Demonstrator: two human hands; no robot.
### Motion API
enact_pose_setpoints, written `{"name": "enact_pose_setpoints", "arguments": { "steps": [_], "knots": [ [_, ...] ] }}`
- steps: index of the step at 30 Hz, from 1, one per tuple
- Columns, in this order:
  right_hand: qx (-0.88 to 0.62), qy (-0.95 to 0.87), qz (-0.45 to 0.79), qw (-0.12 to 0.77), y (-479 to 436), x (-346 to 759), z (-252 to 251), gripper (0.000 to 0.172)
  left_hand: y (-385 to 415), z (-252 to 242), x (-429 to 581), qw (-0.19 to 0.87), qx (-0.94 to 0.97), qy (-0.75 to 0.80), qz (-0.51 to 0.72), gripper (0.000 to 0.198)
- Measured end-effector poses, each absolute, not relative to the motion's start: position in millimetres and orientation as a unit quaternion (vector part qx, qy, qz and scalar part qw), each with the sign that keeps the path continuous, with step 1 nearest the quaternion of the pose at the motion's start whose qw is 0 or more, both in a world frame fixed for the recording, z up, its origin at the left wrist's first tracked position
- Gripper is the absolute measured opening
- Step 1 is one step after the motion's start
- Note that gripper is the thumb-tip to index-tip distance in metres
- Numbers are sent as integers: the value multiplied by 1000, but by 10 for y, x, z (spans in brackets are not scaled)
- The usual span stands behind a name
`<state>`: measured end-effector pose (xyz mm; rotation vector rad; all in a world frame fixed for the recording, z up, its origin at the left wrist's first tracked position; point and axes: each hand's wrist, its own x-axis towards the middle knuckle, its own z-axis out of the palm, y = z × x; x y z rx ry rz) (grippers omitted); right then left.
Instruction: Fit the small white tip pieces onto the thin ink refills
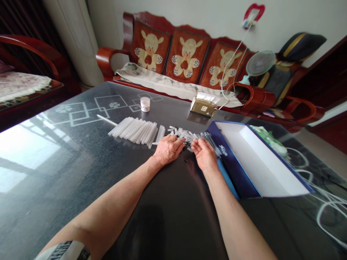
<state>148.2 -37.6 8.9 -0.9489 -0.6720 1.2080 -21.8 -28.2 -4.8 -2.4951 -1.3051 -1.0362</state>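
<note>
My left hand is closed, palm down, around a slim white pen barrel, whose pale end sticks out to the left. A dark tip shows between the two hands. My right hand has its fingers curled into a pinch close by; what they hold is too small to make out. Behind the hands lies a heap of small white and black pen parts. Left of it is a row of translucent white pen barrels. Thin pen refills lie behind my right hand, against the box.
A blue box with a white inside stands at right, a blue item along its side. Farther back are a small jar and a tissue box. White cables lie at the right edge. A single barrel points left.
</note>
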Motion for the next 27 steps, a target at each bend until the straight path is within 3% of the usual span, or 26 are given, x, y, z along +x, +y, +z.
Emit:
{"name": "enact_pose_setpoints", "arguments": {
  "steps": [7, 11, 16, 19, 23, 27],
  "knots": [
    [-481, -372, 475, 636, -418, 1385, 15, 23, -266, -51, -221, 52, -852, -403, -330, 39],
    [-548, -537, 385, 514, -446, 1443, 46, 18, -259, -67, -223, 56, -847, -414, -329, 38],
    [-543, -672, 378, 333, -511, 1621, 186, 8, -254, -76, -221, 60, -837, -423, -342, 36],
    [-543, -716, 341, 277, -554, 1654, 253, 9, -253, -72, -215, 59, -836, -423, -344, 33],
    [-521, -704, 365, 317, -554, 1569, 230, 2, -253, -62, -209, 54, -834, -423, -351, 28],
    [-516, -575, 455, 443, -503, 1411, 84, 16, -257, -61, -208, 56, -832, -425, -353, 27]
  ]
}}
